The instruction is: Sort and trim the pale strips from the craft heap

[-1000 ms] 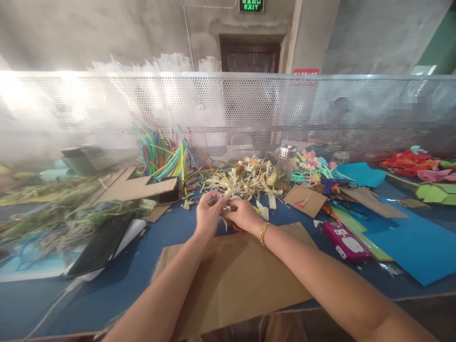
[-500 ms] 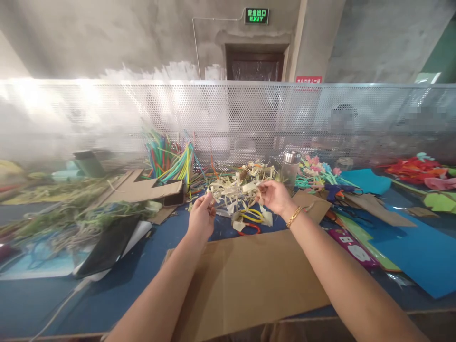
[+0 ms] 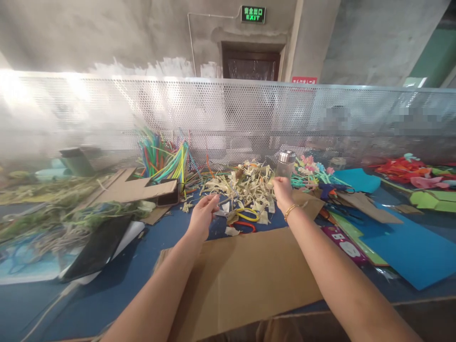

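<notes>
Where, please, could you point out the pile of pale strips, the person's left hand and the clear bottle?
Pile of pale strips [image 3: 249, 186]: head view, on the middle of the heap.
Left hand [image 3: 201, 217]: head view, on the back of the hand.
Clear bottle [image 3: 285, 167]: head view, on its body below the silver lid.

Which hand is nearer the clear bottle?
The right hand, just in front of the clear bottle, gold bracelet at its wrist; the left hand, bare-wristed, is farther off.
</notes>
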### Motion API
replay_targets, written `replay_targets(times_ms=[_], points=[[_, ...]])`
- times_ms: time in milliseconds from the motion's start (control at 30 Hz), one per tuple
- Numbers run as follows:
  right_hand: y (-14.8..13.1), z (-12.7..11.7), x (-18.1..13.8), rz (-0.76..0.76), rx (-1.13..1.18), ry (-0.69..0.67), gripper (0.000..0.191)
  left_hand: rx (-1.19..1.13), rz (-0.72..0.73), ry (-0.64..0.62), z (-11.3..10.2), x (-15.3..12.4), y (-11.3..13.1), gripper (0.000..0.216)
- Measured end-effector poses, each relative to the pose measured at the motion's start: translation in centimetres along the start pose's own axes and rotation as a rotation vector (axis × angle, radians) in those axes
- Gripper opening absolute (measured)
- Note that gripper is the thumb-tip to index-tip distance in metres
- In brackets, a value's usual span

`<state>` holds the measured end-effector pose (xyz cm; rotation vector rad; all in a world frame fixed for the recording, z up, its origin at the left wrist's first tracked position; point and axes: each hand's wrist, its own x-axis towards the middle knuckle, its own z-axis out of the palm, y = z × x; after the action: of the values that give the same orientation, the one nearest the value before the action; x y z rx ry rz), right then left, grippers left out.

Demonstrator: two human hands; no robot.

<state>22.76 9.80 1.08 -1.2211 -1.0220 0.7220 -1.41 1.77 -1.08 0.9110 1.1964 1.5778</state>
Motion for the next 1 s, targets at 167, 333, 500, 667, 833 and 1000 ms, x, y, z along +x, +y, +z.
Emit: replay_targets(times_ms=[167,333,500,667,833,1000], points=[[-0.4,-0.4,-0.9,-0.420,-0.713,0.042,0.018,0.462,0.210,-0.033,-0.6,0.0,-0.1,0.018],[-0.1,0.4,-2.7,-0.376,-1.052,-0.267,0.021,0.772,0.316,-0.011,-1.4,-0.2,0.2,0.030],[0.2,1.5,-2.5,-0.127,-0.472,-0.401,0.013,0.859,0.533,0.126,-1.3,0.0,0.5,0.028],[-0.5,3.5,-4.1,0.146,0.206,-0.526,0.026,0.508,0.457,-0.119,0.0,0.0,0.4,0.025],[-1.3,4.4,-6.7,0.268,0.453,-0.736,0.027,0.177,0.129,-0.237,1.3,-1.0,-0.2,0.044],[-1.7,4.3,-7.6,0.336,0.576,-0.905,0.022,0.080,0.074,-0.358,1.6,-1.6,-0.2,0.047]])
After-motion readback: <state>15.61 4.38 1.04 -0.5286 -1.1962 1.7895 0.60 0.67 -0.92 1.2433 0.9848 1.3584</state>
